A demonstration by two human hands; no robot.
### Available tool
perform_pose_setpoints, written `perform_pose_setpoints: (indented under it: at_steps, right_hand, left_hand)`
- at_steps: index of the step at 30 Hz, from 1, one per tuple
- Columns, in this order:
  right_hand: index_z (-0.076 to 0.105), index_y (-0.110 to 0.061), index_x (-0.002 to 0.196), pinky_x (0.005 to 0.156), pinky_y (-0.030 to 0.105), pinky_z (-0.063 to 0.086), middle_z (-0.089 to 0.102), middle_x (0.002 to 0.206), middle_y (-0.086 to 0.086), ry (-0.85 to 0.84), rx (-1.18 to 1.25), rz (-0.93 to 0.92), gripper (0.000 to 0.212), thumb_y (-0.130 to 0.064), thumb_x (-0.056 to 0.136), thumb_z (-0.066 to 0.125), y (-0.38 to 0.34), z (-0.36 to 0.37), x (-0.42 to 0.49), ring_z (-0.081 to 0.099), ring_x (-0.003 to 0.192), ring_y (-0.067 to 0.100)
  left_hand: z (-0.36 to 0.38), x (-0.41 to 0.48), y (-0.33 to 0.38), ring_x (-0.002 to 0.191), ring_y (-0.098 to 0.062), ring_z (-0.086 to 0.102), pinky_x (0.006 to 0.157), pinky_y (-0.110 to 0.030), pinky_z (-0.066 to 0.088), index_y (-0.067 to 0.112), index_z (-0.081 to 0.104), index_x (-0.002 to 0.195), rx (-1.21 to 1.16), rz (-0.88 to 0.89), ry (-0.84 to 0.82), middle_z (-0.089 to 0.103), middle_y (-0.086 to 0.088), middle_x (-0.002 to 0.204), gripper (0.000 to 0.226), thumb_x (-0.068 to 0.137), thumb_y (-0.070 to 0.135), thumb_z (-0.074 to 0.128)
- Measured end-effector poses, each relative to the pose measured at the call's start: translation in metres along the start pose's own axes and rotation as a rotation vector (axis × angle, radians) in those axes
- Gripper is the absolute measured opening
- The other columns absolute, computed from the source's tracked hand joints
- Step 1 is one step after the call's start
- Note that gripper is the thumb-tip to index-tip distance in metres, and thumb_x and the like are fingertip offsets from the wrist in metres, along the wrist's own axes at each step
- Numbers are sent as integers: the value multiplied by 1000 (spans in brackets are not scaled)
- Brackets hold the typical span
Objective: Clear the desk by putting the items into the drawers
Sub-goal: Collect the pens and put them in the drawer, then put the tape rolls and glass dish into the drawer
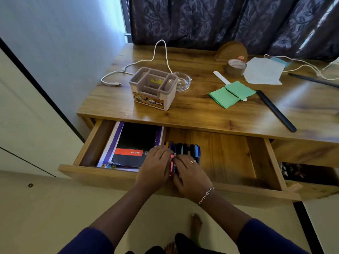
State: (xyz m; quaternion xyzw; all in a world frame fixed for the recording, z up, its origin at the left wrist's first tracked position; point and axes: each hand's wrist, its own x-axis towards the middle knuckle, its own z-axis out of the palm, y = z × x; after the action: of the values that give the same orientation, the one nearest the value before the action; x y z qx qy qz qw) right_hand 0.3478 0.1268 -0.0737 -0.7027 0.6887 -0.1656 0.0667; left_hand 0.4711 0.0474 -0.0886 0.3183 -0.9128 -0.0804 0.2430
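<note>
Wooden desk (pixel 201 111) with compartment box (pixel 152 93), white cable (pixel 117 84), glass dish (pixel 184 79), tape roll (pixel 235 68), green paper (pixel 230 96), black ruler (pixel 275 110)

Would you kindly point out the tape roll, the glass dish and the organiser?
tape roll (pixel 233 71): head view, brown outer side.
glass dish (pixel 184 81): head view, visible right half.
organiser (pixel 148 100): head view, front label.

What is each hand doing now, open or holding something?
Left hand: rests on the pens in the drawer; grip cannot be told.
Right hand: also on the pens; grip cannot be told.
</note>
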Motion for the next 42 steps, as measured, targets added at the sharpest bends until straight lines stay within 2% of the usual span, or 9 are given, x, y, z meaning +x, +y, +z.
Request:
perform_pose_setpoints:
  at_steps: [3,7,13,17,20,22,29,33,42]
  right_hand:
    - [52,-8,124,102,34,43,58,122,11,-65,-52,-79,55,-43,82,47,14,-3,18,55,116,24]
    - [14,-10,147,114,33,-4,11,156,9,-150,-136,-55,87,-54,84,54,35,-15,41,4,145,23]
    - [-9,-8,147,113,35,-12,-15,155,11,-167,-282,35,102,-58,82,53,53,-26,72,-15,143,24]
    - [-1,-7,147,115,39,-7,-6,156,13,-211,-309,89,98,-61,83,49,60,-29,91,-8,144,26]
    - [14,-9,146,117,41,3,10,155,12,-168,-304,79,86,-56,85,51,63,-30,101,7,144,27]
    - [24,-12,142,116,42,11,22,150,12,-127,-339,58,77,-53,84,55,66,-30,106,19,140,29]
    - [62,-16,94,76,37,53,63,93,7,17,-425,21,43,-35,60,81,72,-27,120,64,84,26]
    - [64,-16,85,61,33,54,64,82,4,56,-435,-11,41,-38,56,83,75,-26,127,63,70,21]
    - [65,-18,79,51,27,51,63,78,1,21,-452,-13,47,-47,47,85,78,-27,132,61,65,17]
  left_hand:
    - [5,19,-9,100,-27,60,93,-37,45,2,61,106,-56,10,22,65,-14,102,32,91,20,40]
    - [3,44,-16,119,-26,51,105,-40,40,2,50,123,-36,93,-77,60,-15,121,54,99,42,23]
    - [9,76,-36,129,-29,44,105,-45,32,-1,35,136,321,173,-323,47,-18,138,83,87,64,23]
    - [6,100,-41,121,-29,54,101,-43,40,0,54,126,332,67,-422,56,-17,130,85,92,60,3]
    - [2,113,-47,142,-26,20,116,-37,15,5,25,145,255,89,-467,22,-14,153,99,77,75,6]
    - [0,117,-50,144,-23,9,118,-35,11,8,13,148,323,126,-499,9,-9,157,86,85,64,32]
    - [13,116,-39,104,-31,63,86,-42,52,5,64,108,312,87,-260,65,-16,114,51,61,12,81]
    - [15,121,-28,96,-29,66,80,-39,54,5,65,102,281,62,-157,67,-14,106,30,77,17,56]
    - [18,123,-23,81,-26,69,65,-35,58,7,68,93,325,-12,-182,70,-11,94,42,55,19,83]
